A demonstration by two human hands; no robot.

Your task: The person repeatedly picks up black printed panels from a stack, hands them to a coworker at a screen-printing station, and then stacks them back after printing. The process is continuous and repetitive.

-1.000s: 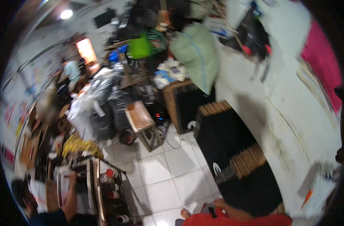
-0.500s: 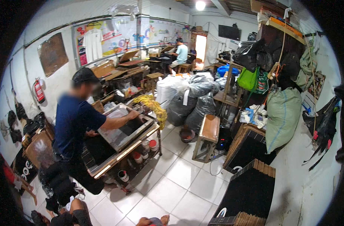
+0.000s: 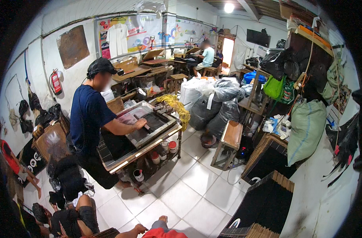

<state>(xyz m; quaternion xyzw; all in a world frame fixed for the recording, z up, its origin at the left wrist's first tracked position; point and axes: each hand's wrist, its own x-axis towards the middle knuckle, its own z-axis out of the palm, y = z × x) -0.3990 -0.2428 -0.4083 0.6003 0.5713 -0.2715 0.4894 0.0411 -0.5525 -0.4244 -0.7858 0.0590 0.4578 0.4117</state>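
At the bottom edge, what looks like my left hand (image 3: 139,229) rests beside my grey shorts (image 3: 159,225); its fingers are too small and dim to read. My red top (image 3: 165,234) shows next to it, and a bare foot (image 3: 163,218) lies beyond on the tiles. My right hand is out of sight. Ahead to the left, a co-worker in a dark blue shirt (image 3: 87,105) leans over a framed printing screen (image 3: 159,137) on a table. That person's hand (image 3: 140,123) grips a squeegee (image 3: 143,123) on the mesh.
Stacks of boards with black panels (image 3: 264,202) stand at the right. A wooden stool (image 3: 230,135), a green sack (image 3: 308,131) and stuffed bags (image 3: 205,113) lie farther off. Another seated person (image 3: 68,220) is at lower left; one (image 3: 206,57) works at the back.
My view has shifted, so the room sits farther right in the picture. The co-worker's screen, seemingly tilted before, now lies flatter, with a hand on the squeegee. More of my red top shows.
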